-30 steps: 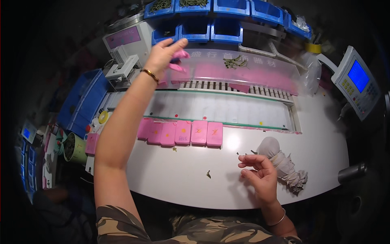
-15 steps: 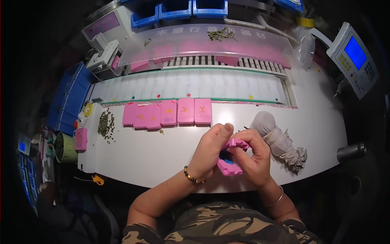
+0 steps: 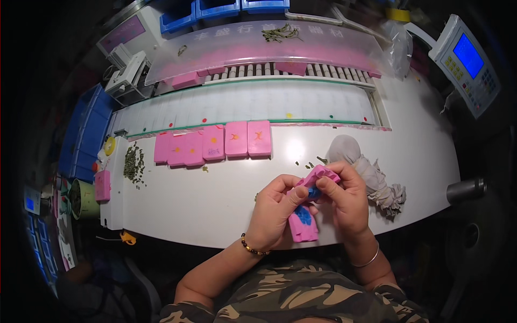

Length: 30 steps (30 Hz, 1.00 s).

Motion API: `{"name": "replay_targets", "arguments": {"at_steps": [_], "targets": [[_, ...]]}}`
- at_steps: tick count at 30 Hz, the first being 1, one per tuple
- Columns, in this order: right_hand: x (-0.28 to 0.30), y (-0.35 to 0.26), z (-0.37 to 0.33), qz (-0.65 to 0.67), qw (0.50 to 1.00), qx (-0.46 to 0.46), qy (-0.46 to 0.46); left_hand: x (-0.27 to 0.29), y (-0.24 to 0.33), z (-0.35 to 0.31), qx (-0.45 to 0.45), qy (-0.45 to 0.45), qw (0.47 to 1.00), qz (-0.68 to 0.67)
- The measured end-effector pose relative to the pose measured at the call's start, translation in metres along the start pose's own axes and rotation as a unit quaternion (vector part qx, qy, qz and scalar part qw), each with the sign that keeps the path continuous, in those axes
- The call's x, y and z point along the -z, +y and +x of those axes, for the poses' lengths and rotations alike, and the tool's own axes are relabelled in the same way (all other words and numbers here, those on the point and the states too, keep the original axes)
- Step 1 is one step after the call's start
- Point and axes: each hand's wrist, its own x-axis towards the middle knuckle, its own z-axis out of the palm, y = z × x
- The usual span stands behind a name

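Observation:
A pink rubber mould (image 3: 304, 232) is bent open between my two hands, above the front part of the white table. Blue material (image 3: 304, 215) shows on its inner face, partly covered by my thumbs. My left hand (image 3: 273, 212) grips the mould's left side, its thumb pressed near the fold. With my right hand (image 3: 350, 202) I hold the upper flap by its right edge, thumb on the inside. Several closed pink mould blocks (image 3: 214, 142) stand in a row beyond my hands. Just past my right hand lies a bundled whitish cloth (image 3: 371, 177).
Small dark green pieces (image 3: 133, 164) lie in a pile at the left. Behind the blocks runs a long white-topped track (image 3: 242, 103), with rollers and a clear cover (image 3: 226, 46). A control panel (image 3: 468, 59) with a blue screen stands at right. Blue bins (image 3: 218, 8) line the back.
The mould has been folded open wider, so more of the blue inside shows. Its lower flap now hangs down. Both hands have shifted slightly, and the whole view has moved a little.

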Motion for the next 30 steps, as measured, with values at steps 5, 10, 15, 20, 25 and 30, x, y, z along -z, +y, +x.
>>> {"name": "replay_targets", "arguments": {"at_steps": [5,10,15,20,25,30], "targets": [[0.009,0.002,0.003,0.14,0.981,-0.12,-0.06,0.011,0.005,-0.004,-0.008,-0.056,0.996,0.071],[0.009,0.002,0.0,0.147,0.973,-0.151,-0.092,0.019,0.012,-0.006,0.048,-0.126,0.988,0.078],[-0.006,-0.004,-0.005,-0.088,0.993,-0.012,-0.074,0.011,0.027,-0.007,0.098,-0.112,0.985,0.085],[-0.005,-0.001,0.0,-0.199,0.971,0.078,-0.106,0.001,0.038,-0.004,0.135,-0.103,0.976,0.136],[-0.008,-0.007,0.009,-0.277,0.952,0.104,-0.074,0.008,0.025,0.007,0.102,-0.068,0.988,0.092],[0.018,-0.028,0.014,-0.473,0.835,0.277,0.045,0.009,0.027,0.014,0.094,0.042,0.995,-0.002]]}}
